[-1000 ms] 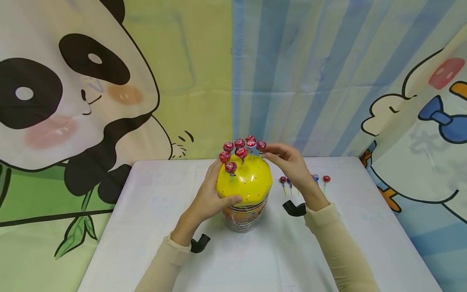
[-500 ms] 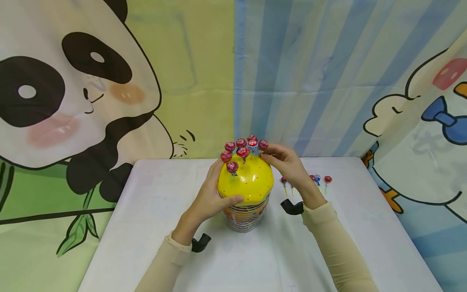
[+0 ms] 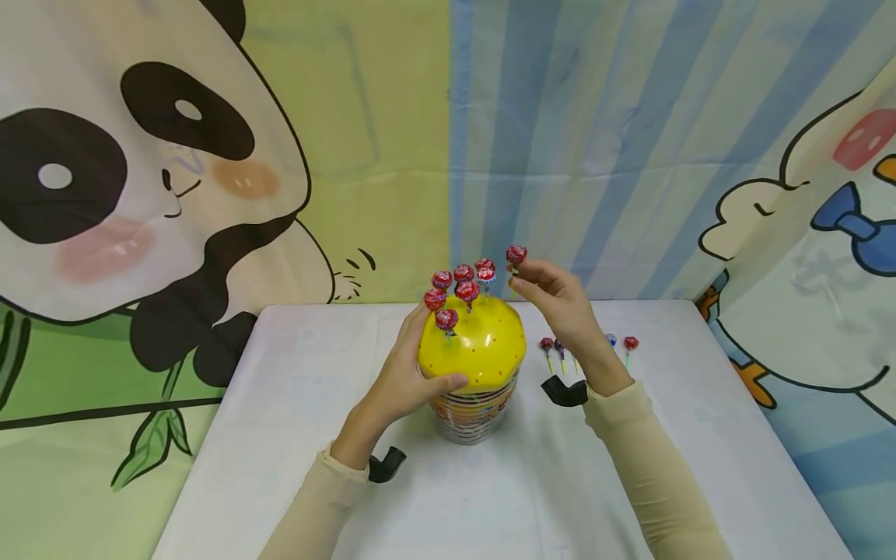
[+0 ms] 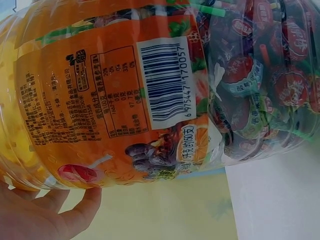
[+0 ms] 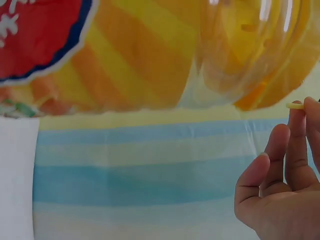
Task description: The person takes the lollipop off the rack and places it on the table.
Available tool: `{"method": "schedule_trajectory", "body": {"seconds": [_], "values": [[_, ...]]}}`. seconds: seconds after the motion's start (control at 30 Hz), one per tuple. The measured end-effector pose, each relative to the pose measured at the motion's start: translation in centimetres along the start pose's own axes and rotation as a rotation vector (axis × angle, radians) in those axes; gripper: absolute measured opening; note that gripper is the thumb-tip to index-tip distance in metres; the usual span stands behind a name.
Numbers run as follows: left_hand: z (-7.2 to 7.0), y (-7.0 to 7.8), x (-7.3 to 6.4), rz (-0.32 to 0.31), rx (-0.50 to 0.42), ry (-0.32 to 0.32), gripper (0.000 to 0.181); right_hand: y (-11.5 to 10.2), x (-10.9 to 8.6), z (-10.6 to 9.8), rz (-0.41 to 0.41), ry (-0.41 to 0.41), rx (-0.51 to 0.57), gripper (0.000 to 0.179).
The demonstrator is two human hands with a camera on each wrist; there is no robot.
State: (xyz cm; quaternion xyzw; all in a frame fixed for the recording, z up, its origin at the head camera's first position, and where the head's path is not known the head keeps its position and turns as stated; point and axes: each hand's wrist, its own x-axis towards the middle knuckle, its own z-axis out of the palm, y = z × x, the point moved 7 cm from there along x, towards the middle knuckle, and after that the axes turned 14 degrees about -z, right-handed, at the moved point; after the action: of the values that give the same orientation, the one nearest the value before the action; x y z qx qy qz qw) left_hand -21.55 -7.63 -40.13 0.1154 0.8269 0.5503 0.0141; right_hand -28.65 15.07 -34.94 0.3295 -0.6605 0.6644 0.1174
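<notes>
A clear ribbed jar (image 3: 467,424) with a yellow lid (image 3: 483,354) stands on the table. My left hand (image 3: 402,381) grips it around the lid, thumb at the front. Several red-wrapped lollipops (image 3: 446,320) stick up from holes in the lid's far and left parts. Above the lid's right side, my right hand (image 3: 558,302) pinches a red lollipop (image 3: 516,255) by its stick, candy upward. The right wrist view shows the pale stick end (image 5: 295,106) at the fingertips, apart from the lid. In the left wrist view, the jar's orange label (image 4: 115,115) and lollipops inside (image 4: 245,75) show.
Several loose lollipops (image 3: 547,344) lie on the white table (image 3: 315,365) right of the jar, partly behind the right hand; a red one (image 3: 631,343) is farthest right. Cartoon-printed curtains (image 3: 392,155) hang behind the table. Black wrist mounts (image 3: 564,392) sit at both cuffs.
The right hand has lifted the lollipop up and to the right, off the lid's right edge where it stood among the others. The left hand keeps its grip on the jar.
</notes>
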Motion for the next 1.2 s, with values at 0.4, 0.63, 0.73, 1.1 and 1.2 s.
{"method": "schedule_trajectory", "body": {"seconds": [0.4,0.63,0.73,1.1,1.2], "values": [[0.0,-0.2,-0.2,-0.019,0.001,0.0,0.108,2.4,-5.3,-7.6,0.193,0.161,-0.121,0.022],[-0.1,-0.2,-0.2,-0.013,-0.011,0.0,0.107,4.1,-9.2,-13.8,0.37,0.241,-0.355,0.043],[-0.1,-0.2,-0.2,-0.012,-0.011,0.002,0.107,5.8,-11.3,-16.6,0.489,0.282,-0.432,0.048],[0.0,-0.3,0.0,-0.008,-0.002,-0.004,0.108,12.3,-18.5,-22.9,0.892,0.417,-0.5,0.051],[0.0,-0.4,0.1,-0.01,-0.007,-0.005,0.108,13.3,-19.6,-23.8,0.957,0.416,-0.548,0.046]]}}
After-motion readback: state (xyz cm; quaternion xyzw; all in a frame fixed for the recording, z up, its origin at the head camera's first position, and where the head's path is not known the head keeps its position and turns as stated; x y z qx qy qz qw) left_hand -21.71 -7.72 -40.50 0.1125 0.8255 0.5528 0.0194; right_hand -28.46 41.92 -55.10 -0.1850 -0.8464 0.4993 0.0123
